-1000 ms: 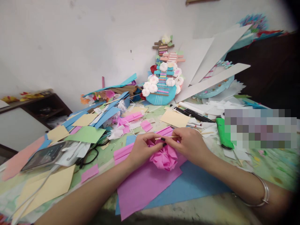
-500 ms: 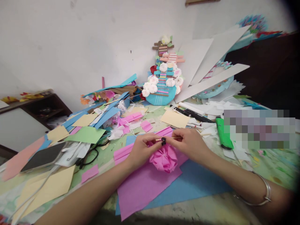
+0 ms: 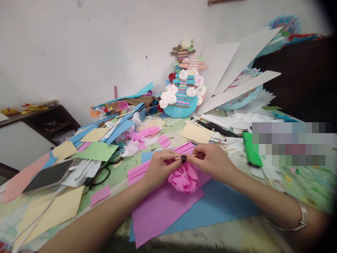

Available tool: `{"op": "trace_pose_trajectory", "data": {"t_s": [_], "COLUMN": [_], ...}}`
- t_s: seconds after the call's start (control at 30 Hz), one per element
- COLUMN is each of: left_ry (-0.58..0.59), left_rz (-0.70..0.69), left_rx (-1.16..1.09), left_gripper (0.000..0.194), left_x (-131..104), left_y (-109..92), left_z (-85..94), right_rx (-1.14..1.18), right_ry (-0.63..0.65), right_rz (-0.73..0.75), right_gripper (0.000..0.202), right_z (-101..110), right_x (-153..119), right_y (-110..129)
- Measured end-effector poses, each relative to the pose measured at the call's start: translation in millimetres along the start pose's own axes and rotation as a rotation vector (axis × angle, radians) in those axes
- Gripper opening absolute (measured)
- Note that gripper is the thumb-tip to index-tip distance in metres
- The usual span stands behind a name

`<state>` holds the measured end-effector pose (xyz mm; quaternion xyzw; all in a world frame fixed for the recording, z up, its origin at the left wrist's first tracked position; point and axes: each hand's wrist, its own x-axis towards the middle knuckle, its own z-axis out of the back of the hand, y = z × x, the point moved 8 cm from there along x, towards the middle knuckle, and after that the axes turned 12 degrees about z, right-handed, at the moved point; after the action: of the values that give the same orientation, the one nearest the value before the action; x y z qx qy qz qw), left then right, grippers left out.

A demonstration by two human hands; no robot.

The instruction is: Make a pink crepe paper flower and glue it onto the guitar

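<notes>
A crumpled pink paper flower [image 3: 184, 178] hangs below my fingers, over a flat pink paper sheet [image 3: 160, 218] that lies on a blue sheet [image 3: 216, 207]. My left hand [image 3: 162, 168] is closed at the flower's upper left, fingertips pinching a thin wooden stick. From the right, my right hand [image 3: 210, 160] pinches the same stick [image 3: 197, 155], fingers curled. Between the hands, a small black object [image 3: 183, 159] sits at the fingertips, just above the flower. The flower's top edge is partly hidden by my fingers.
Coloured paper pieces, a dark-screened device [image 3: 47, 175] and black-handled scissors [image 3: 100, 177] lie left. Behind stands a blue guitar-shaped craft [image 3: 181, 105] with paper flowers. Black pens [image 3: 218, 129] and a green object [image 3: 252, 149] are right. White boards [image 3: 244, 56] lean behind.
Both hands hold nearly the same pose around the stick and flower. My right hand has shifted very slightly; the view has moved a little.
</notes>
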<state>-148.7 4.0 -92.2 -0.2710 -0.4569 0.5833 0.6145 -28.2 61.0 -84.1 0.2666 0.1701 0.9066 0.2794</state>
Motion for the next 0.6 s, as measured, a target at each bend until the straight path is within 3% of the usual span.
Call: {"op": "trace_pose_trajectory", "data": {"t_s": [0.2,0.6], "left_ry": [-0.012,0.067], "left_rz": [0.08,0.023], "left_rx": [0.016,-0.077], "left_gripper": [0.014,0.017], "left_x": [-2.0,-2.9], "left_y": [1.7,-0.6], "left_z": [0.7,0.6], "right_rx": [0.042,0.191], "right_ry": [-0.038,-0.026], "right_rz": [-0.032,-0.024], "right_gripper": [0.036,0.023], "right_z": [1.5,-2.4], "right_x": [-0.1,1.9], "right_y": [-0.3,-7.1]}}
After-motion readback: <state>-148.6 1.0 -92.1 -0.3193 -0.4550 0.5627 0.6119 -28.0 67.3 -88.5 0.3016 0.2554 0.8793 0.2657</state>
